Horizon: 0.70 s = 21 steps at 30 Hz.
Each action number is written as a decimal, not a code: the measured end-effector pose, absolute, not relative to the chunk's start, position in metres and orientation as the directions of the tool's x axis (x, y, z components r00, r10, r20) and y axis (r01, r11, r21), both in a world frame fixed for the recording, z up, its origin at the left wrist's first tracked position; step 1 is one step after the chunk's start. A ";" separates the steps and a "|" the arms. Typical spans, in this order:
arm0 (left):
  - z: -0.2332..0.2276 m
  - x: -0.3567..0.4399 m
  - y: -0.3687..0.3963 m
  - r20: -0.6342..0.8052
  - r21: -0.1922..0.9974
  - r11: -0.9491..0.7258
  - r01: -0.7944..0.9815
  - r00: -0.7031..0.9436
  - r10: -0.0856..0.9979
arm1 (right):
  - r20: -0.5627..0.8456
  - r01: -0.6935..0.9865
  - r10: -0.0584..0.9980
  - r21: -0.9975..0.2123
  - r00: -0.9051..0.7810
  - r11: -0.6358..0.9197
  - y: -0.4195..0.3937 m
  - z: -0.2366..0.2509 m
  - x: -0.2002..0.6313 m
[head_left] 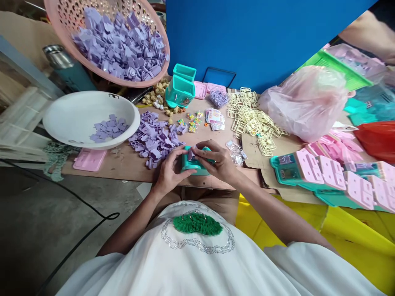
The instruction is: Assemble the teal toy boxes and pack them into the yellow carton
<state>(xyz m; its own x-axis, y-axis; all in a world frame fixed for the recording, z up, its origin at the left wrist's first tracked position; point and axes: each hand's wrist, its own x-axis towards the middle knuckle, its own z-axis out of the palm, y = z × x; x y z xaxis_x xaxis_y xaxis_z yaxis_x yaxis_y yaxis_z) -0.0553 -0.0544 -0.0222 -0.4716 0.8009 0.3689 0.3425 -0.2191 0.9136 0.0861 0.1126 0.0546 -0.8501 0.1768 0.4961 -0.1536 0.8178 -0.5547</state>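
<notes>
At the table's front edge lies a teal plastic box. My left hand grips its left side, thumb along the near edge and fingers at the far side. A small purple plastic piece is pinched in the fingers of my right hand, against the box's left part. My fingers cover much of the box's inside. Just left of my hands spreads a heap of purple plastic pieces. Clear bags of small parts lie close to the right hand.
A pink basket of purple pieces and a white bowl stand left. Cream part frames, a plastic bag and pink-and-teal boxes lie right. Behind rises a blue panel. Another person's arm shows upper right.
</notes>
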 end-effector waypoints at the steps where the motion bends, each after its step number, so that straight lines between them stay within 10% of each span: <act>1: -0.021 -0.055 -0.055 0.384 0.909 -0.231 0.348 -0.480 0.789 | 0.497 -0.151 0.168 -0.538 -0.851 0.829 0.113 0.055 0.086; 21: -0.014 -0.048 -0.059 0.452 0.847 -0.195 0.494 -0.479 0.753 | 0.418 -0.298 -0.043 -0.569 -0.907 0.766 0.138 0.065 0.081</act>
